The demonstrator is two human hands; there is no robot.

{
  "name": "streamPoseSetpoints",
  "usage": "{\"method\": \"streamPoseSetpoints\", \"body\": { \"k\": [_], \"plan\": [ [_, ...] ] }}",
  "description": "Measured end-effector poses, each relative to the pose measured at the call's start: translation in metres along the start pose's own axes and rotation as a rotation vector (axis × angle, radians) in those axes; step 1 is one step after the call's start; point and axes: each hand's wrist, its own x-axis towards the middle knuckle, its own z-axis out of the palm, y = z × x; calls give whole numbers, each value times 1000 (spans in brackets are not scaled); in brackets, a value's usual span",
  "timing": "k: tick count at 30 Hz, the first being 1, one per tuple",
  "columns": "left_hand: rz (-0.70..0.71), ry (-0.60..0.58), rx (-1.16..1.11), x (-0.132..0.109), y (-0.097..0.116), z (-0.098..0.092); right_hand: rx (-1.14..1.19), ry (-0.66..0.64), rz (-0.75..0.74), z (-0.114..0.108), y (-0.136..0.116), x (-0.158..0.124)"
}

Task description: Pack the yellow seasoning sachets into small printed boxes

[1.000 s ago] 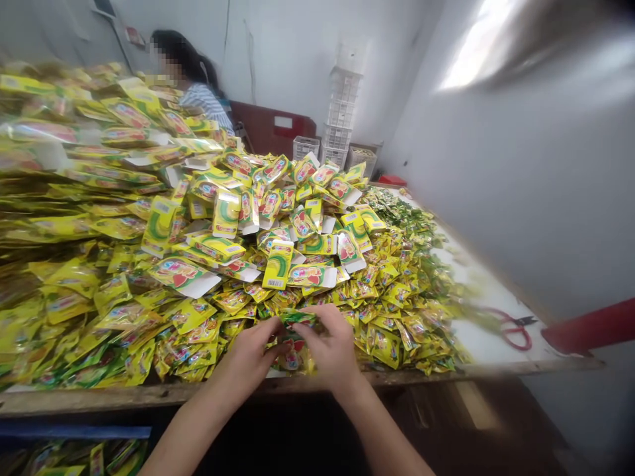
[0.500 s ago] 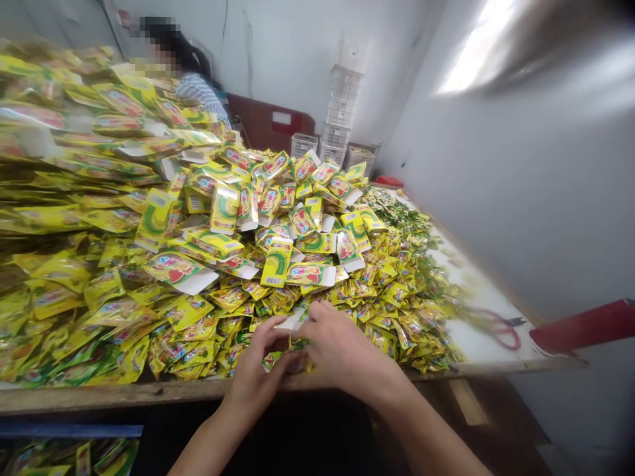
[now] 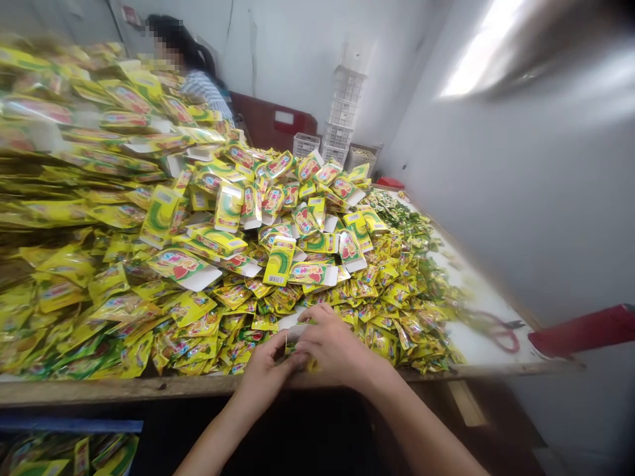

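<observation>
Yellow sachets (image 3: 233, 297) heaped across the long table (image 3: 489, 340)! At the near edge, the left hand (image 3: 268, 373) and right hand (image 3: 337, 344) press together, pinching a small carton (image 3: 296, 332).

The left hand (image 3: 265, 377) and right hand (image 3: 335, 347) are seen drawn closer together than a second earlier. A white-backed card packet (image 3: 297, 332) is now held between the fingers (image 3: 322, 318), its pale edge showing just above the fingertips of the left hand, at the spot where a green-and-yellow sachet was shown pinched one second before.
</observation>
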Motion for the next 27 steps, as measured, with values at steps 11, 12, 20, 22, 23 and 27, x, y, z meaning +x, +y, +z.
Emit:
{"method": "streamPoseSetpoints", "body": {
  "k": [11,12,20,22,23,27],
  "plan": [
    [-48,-36,-61,-4,0,-8,486,355,356,28,1,-33],
    [-72,-25,-81,-5,1,-10,493,346,346,29,1,-33],
    [-227,-47,-266,-6,22,-14,1115,460,652,37,-5,-35],
    [-227,-33,-265,-5,25,-12,1241,374,705,40,-4,-34],
    [-222,-28,-255,-4,25,-11,1229,340,706,40,-4,-32],
    [-119,79,-187,-3,18,-11,885,407,531,37,-4,-22]
  ]
}}
